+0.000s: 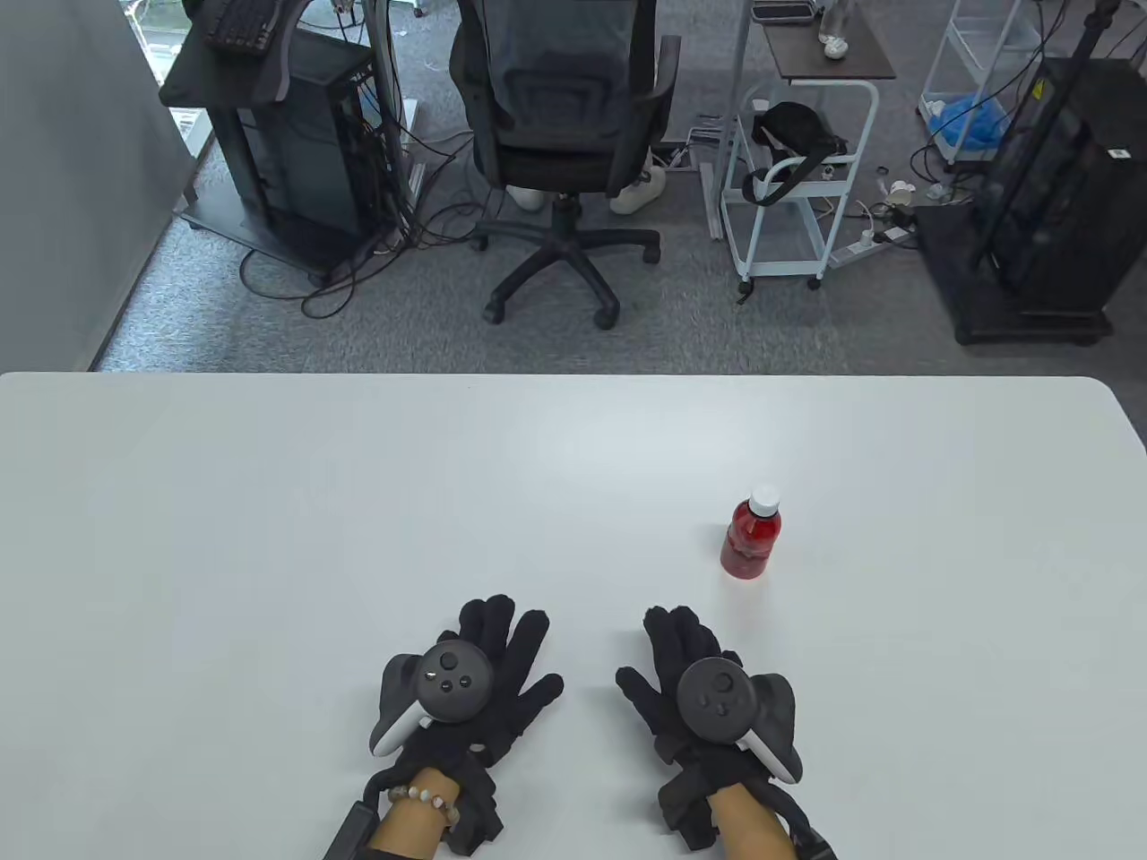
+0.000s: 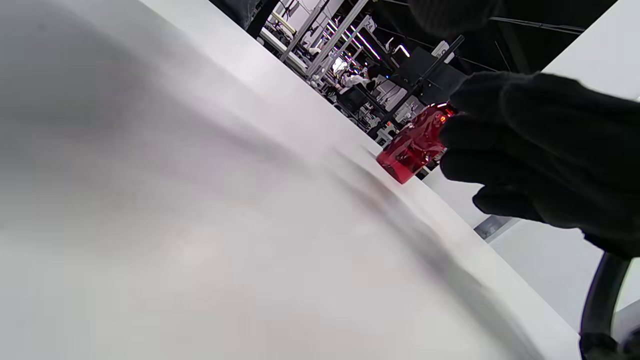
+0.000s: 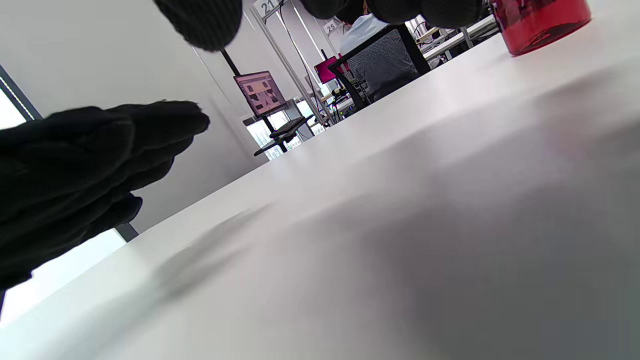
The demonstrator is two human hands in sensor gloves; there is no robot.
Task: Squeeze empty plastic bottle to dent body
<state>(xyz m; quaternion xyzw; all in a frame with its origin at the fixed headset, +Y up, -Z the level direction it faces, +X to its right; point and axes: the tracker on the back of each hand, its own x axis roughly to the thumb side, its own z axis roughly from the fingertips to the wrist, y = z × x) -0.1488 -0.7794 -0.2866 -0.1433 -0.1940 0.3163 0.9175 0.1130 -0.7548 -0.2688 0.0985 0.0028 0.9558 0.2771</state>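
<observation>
A small red plastic bottle (image 1: 751,535) with a white cap stands upright on the white table (image 1: 269,537), right of centre. It also shows in the left wrist view (image 2: 411,145) and at the top right of the right wrist view (image 3: 542,17). My left hand (image 1: 502,654) rests flat on the table near the front edge, fingers spread, holding nothing. My right hand (image 1: 681,649) rests flat beside it, fingers spread, empty, a short way in front and left of the bottle. In the left wrist view the right hand (image 2: 540,150) partly hides the bottle.
Beyond the table's far edge stand a black office chair (image 1: 564,134), a white cart (image 1: 797,179) and dark equipment racks (image 1: 1048,197). The table's right edge curves at the far corner.
</observation>
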